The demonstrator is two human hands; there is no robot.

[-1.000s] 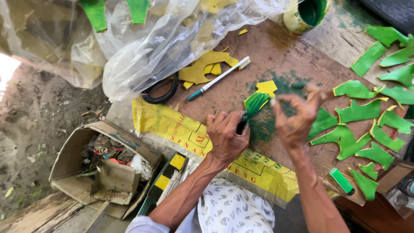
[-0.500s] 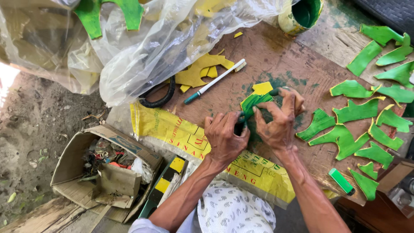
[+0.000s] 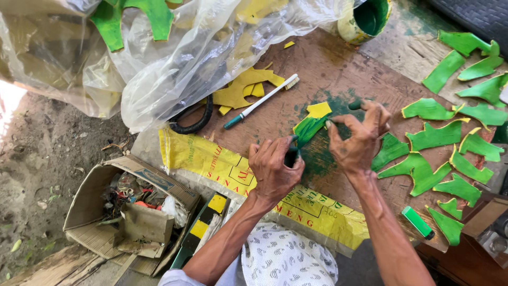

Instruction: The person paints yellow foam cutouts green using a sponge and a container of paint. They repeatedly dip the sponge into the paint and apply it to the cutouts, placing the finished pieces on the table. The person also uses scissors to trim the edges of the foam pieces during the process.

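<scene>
A dark-handled brush [image 3: 292, 153] is gripped in the left hand [image 3: 273, 170], its tip on a half-green yellow piece [image 3: 312, 123] pinched by the right hand [image 3: 357, 142]. Painted green pieces [image 3: 423, 172] are spread on the tabletop [image 3: 338, 69] right of that hand.

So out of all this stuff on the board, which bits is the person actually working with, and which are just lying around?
In use:
- left hand, gripping a dark-handled tool
- right hand, fingertips on the piece
- half-green yellow piece
- green paint pot
- green-painted pieces, laid out to the right

Lying about:
- toothbrush
- plain yellow offcuts
- plastic bag
- cardboard box of scraps
- green lighter
</scene>
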